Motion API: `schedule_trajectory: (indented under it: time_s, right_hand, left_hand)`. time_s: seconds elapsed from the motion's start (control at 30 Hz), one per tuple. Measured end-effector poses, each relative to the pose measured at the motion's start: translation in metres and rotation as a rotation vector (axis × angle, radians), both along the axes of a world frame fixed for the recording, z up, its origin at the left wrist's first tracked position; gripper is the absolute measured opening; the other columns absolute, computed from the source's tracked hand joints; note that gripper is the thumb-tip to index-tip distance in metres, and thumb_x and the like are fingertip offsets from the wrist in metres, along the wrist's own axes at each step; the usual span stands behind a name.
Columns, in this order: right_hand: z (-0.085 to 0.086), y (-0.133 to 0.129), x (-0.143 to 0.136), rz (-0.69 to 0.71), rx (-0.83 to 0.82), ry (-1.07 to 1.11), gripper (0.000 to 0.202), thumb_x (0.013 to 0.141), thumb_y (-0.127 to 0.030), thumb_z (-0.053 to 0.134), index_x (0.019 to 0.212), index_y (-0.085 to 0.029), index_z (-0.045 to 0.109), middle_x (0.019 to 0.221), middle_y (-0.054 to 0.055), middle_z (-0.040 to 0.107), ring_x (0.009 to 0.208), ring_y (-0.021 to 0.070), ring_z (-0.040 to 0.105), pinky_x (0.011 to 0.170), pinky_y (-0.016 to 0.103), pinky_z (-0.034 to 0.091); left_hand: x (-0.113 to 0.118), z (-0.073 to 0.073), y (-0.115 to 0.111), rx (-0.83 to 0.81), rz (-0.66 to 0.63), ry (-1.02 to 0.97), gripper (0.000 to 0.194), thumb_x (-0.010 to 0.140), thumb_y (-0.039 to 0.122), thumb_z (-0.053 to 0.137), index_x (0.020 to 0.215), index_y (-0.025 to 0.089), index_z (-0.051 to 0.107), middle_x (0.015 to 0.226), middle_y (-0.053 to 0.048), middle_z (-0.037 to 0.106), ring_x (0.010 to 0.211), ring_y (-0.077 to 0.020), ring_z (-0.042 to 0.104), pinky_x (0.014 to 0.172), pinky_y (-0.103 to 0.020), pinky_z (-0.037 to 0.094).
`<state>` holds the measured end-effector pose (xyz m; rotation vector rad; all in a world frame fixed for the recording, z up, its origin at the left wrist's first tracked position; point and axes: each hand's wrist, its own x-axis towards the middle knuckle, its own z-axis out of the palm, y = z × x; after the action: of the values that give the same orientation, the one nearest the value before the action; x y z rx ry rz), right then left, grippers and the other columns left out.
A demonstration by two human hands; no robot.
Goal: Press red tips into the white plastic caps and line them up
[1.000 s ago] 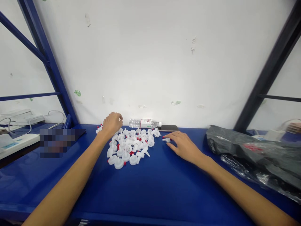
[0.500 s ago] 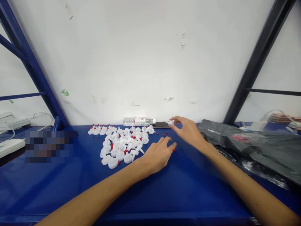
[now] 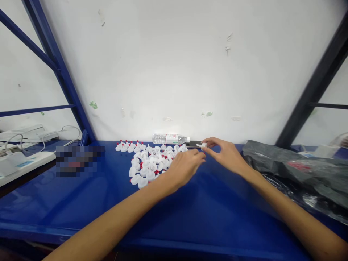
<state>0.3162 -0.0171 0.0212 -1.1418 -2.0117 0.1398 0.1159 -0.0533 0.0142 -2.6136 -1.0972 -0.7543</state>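
A white nozzle cap point(image 3: 203, 145) is pinched between the thumb and fingers of my right hand point(image 3: 227, 155), its thin spout pointing left. Just left of it and lower is my left hand point(image 3: 186, 165), palm down with its fingers curled together; whatever its fingertips hold, if anything, is too small to make out. Beside and partly behind my left hand spreads a heap of white nozzle caps point(image 3: 152, 165), with small red tips among them. Several caps with red tips point(image 3: 130, 147) stand upright at the heap's back left.
A clear bottle point(image 3: 170, 139) lies on its side by the wall, next to a dark flat object point(image 3: 194, 144). Grey plastic bags point(image 3: 296, 170) cover the right side of the blue table point(image 3: 217, 214). White power strips with cables point(image 3: 32, 163) are at far left.
The view has shifted to the right side of the frame's contents moving rightward. My left hand has risen toward my right hand, its fingers drawn closer together. The cap's spout now shows.
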Motion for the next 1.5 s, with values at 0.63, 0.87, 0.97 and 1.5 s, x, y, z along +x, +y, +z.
schedule_trajectory:
  time_s: [0.63, 0.87, 0.97, 1.5]
  right_hand:
    - [0.014, -0.019, -0.012, 0.341, -0.323, 0.223, 0.034, 0.091, -0.049, 0.063, 0.11, -0.023, 0.072, 0.106, 0.008, 0.075, 0.099, 0.0251, 0.069, 0.093, 0.041, 0.052]
    - [0.015, -0.02, -0.011, 0.365, -0.355, 0.299, 0.034, 0.089, -0.048, 0.066, 0.111, -0.023, 0.071, 0.104, 0.007, 0.075, 0.098, 0.025, 0.07, 0.092, 0.041, 0.054]
    - [0.015, -0.019, -0.012, 0.376, -0.354, 0.315, 0.035, 0.088, -0.049, 0.067, 0.11, -0.022, 0.071, 0.104, 0.008, 0.075, 0.098, 0.0247, 0.07, 0.093, 0.042, 0.053]
    - [0.009, -0.016, -0.009, 0.512, -0.527, 0.465, 0.043, 0.084, -0.052, 0.073, 0.114, -0.021, 0.064, 0.107, 0.009, 0.076, 0.106, 0.0243, 0.069, 0.097, 0.04, 0.048]
  left_hand:
    - [-0.038, 0.007, 0.027, -0.169, -0.115, -0.432, 0.009, 0.086, 0.028, 0.074, 0.092, 0.022, 0.077, 0.088, -0.002, 0.076, 0.074, -0.0151, 0.065, 0.068, -0.026, 0.047]
    - [-0.034, 0.008, 0.023, -0.138, -0.055, -0.385, 0.008, 0.086, 0.027, 0.074, 0.091, 0.022, 0.078, 0.09, -0.002, 0.078, 0.071, -0.015, 0.066, 0.066, -0.026, 0.047]
    - [-0.033, 0.009, 0.021, -0.105, -0.032, -0.337, 0.008, 0.086, 0.026, 0.074, 0.092, 0.022, 0.077, 0.09, -0.003, 0.078, 0.068, -0.0147, 0.066, 0.064, -0.026, 0.046]
    - [-0.028, 0.006, 0.016, -0.235, -0.146, -0.73, 0.013, 0.084, 0.034, 0.076, 0.091, 0.024, 0.081, 0.084, -0.003, 0.077, 0.06, -0.012, 0.059, 0.056, -0.025, 0.046]
